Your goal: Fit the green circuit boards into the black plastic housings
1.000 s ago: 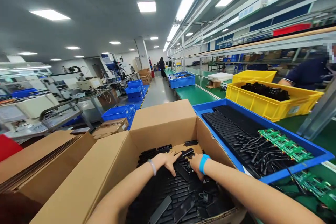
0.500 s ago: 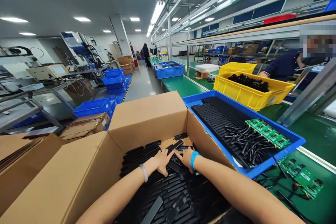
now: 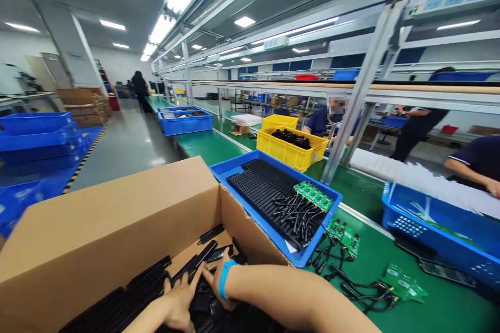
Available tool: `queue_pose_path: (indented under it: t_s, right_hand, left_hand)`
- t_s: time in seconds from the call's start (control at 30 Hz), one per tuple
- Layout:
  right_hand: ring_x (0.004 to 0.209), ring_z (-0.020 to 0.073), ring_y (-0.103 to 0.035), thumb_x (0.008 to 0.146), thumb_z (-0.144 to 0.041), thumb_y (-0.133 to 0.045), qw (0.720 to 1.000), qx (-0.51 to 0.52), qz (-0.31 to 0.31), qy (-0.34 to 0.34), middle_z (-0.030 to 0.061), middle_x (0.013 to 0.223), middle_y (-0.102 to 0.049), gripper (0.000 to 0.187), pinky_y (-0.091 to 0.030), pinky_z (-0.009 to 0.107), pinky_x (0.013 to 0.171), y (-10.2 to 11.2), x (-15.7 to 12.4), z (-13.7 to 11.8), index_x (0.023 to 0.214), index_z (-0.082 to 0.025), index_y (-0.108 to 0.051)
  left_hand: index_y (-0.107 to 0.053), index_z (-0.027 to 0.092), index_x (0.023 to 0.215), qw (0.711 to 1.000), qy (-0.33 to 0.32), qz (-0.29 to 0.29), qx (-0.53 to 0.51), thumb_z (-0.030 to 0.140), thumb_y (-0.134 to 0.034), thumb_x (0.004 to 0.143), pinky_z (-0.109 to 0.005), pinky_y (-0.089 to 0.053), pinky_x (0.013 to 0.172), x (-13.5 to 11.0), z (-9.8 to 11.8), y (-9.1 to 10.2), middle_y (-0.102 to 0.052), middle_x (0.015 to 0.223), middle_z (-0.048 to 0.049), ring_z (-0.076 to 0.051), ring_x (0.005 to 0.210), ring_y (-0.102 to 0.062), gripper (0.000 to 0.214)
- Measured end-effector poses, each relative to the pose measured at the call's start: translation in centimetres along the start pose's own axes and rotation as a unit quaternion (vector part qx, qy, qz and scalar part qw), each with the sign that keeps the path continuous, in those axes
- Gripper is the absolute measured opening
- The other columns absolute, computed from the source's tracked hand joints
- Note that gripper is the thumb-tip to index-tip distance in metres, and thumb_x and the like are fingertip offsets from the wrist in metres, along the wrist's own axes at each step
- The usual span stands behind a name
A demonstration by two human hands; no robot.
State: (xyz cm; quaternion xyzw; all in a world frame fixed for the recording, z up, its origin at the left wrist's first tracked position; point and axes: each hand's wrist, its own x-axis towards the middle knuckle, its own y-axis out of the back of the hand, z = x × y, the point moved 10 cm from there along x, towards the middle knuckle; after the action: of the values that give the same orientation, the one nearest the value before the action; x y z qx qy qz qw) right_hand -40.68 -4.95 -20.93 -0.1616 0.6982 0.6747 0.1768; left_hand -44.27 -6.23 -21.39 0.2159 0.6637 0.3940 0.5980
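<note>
Both hands are down inside the cardboard box (image 3: 101, 229), which stands against the near edge of the green desk (image 3: 390, 265).

Left hand (image 3: 177, 306): fingers spread and fairly flat, lying on the black plastic pieces (image 3: 150, 274) stacked in the box. One fingertip touches a long strip (image 3: 201, 256) at the top of the pile.

Right hand (image 3: 214, 285): blue wristband (image 3: 224, 278) on the wrist, thumb raised, the other fingers buried among the pieces. We cannot tell whether it grips one or only rests there.

Just right of the box is a blue tray (image 3: 230, 165) with more black pieces, wires and green circuit boards (image 3: 313, 195).

Writing: the yellow bin (image 3: 287, 152) behind the tray has a white label (image 3: 313, 156), too small for us to read.
</note>
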Motion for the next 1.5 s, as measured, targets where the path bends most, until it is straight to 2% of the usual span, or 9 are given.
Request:
queue_pose_path:
  t_s: [0.1, 0.17, 0.27, 0.4, 0.57, 0.8, 1.0, 1.27, 1.5]
  right_hand:
    - [0.122, 0.0444, -0.045, 0.071, -0.047, -0.065, 0.995, -0.017, -0.033, -0.091, 0.0215, 0.130, -0.055, 0.102, -0.020, 0.078, 0.091, -0.8, 0.3, 1.8, 0.149, -0.021, -0.005]
    - [0.123, 0.0433, -0.044, 0.069, -0.046, -0.068, 0.994, -0.019, -0.040, -0.103, 0.0231, 0.131, -0.053, 0.101, -0.020, 0.074, 0.095, -1.2, 0.4, 2.0, 0.149, -0.018, -0.012]
    - [0.123, 0.0459, -0.043, 0.062, -0.041, -0.076, 0.993, -0.020, -0.035, -0.106, 0.0275, 0.132, -0.051, 0.105, -0.019, 0.073, 0.098, -1.9, 0.7, 2.2, 0.147, -0.014, -0.020]
    - [0.126, 0.0497, -0.036, 0.052, -0.025, -0.084, 0.992, -0.014, -0.014, -0.126, 0.0348, 0.133, -0.044, 0.116, -0.018, 0.073, 0.099, -2.6, 0.8, 2.0, 0.146, -0.006, -0.019]
    - [0.127, 0.0504, -0.034, 0.047, -0.008, -0.083, 0.985, 0.015, -0.007, -0.173, 0.0358, 0.138, -0.034, 0.126, -0.035, 0.069, 0.089, -3.0, 0.3, 2.3, 0.148, -0.013, -0.008]
    - [0.127, 0.0492, -0.031, 0.032, -0.018, -0.090, 0.991, 0.079, -0.015, -0.109, 0.0310, 0.139, -0.031, 0.147, -0.039, 0.058, 0.092, -2.8, 0.3, 3.0, 0.148, -0.018, -0.001]
    - [0.124, 0.0422, -0.037, 0.031, -0.019, -0.089, 0.994, 0.088, 0.012, -0.068, 0.0244, 0.138, -0.034, 0.150, -0.038, 0.051, 0.097, -1.9, -0.5, 3.3, 0.148, -0.022, 0.005]
    - [0.123, 0.0438, -0.039, 0.034, -0.026, -0.090, 0.994, 0.089, 0.020, -0.059, 0.0253, 0.137, -0.034, 0.150, -0.042, 0.052, 0.091, -1.8, -0.6, 3.2, 0.147, -0.023, 0.009]
    - [0.116, 0.0442, -0.045, 0.035, -0.032, -0.090, 0.996, 0.041, 0.067, -0.048, 0.0260, 0.132, -0.040, 0.145, -0.043, 0.057, 0.086, 1.0, -1.1, 3.2, 0.148, -0.025, 0.001]
  left_hand:
    - [-0.009, 0.007, 0.146, 0.998, -0.018, 0.059, 0.028, 0.029, -0.062, 0.046, -0.062, -0.024, 0.100, -0.1, 0.7, 1.1, -0.039, 0.138, -0.0323, -0.045, 0.128, -0.038, 0.116]
    - [-0.011, 0.007, 0.147, 0.996, -0.031, 0.082, 0.035, 0.026, -0.061, 0.047, -0.059, -0.032, 0.097, -0.3, 1.1, 1.3, -0.044, 0.134, -0.0297, -0.043, 0.123, -0.044, 0.113]
    - [-0.001, 0.011, 0.147, 0.996, -0.020, 0.081, 0.027, 0.031, -0.067, 0.046, -0.060, -0.029, 0.099, 0.1, 1.2, 0.7, -0.039, 0.138, -0.0284, -0.044, 0.125, -0.039, 0.123]
    - [0.002, 0.011, 0.147, 0.996, -0.007, 0.090, 0.014, 0.030, -0.074, 0.041, -0.060, -0.029, 0.099, 0.8, 0.9, 0.1, -0.041, 0.135, -0.0280, -0.045, 0.122, -0.041, 0.132]
    - [-0.004, 0.007, 0.147, 0.994, -0.023, 0.104, -0.017, 0.036, -0.078, 0.040, -0.053, -0.030, 0.102, 1.0, 0.5, -0.2, -0.035, 0.138, -0.0281, -0.043, 0.127, -0.033, 0.133]
    - [-0.003, 0.007, 0.147, 0.992, -0.028, 0.117, -0.047, 0.035, -0.077, 0.039, -0.055, -0.031, 0.100, 1.4, -0.1, -0.5, -0.036, 0.134, -0.0263, -0.043, 0.125, -0.033, 0.133]
    - [-0.005, 0.007, 0.147, 0.984, -0.044, 0.154, -0.076, 0.036, -0.074, 0.042, -0.042, -0.033, 0.101, 0.8, -0.7, -0.1, -0.040, 0.130, -0.0210, -0.035, 0.122, -0.039, 0.129]
    - [-0.009, 0.013, 0.147, 0.980, -0.043, 0.169, -0.093, 0.031, -0.074, 0.041, -0.043, -0.031, 0.102, 0.7, -1.1, -0.3, -0.042, 0.129, -0.0176, -0.035, 0.122, -0.039, 0.126]
    - [-0.005, 0.017, 0.147, 0.972, -0.034, 0.210, -0.095, 0.030, -0.076, 0.039, -0.043, -0.029, 0.104, -0.4, -1.5, 1.0, -0.039, 0.132, -0.0154, -0.034, 0.124, -0.036, 0.130]
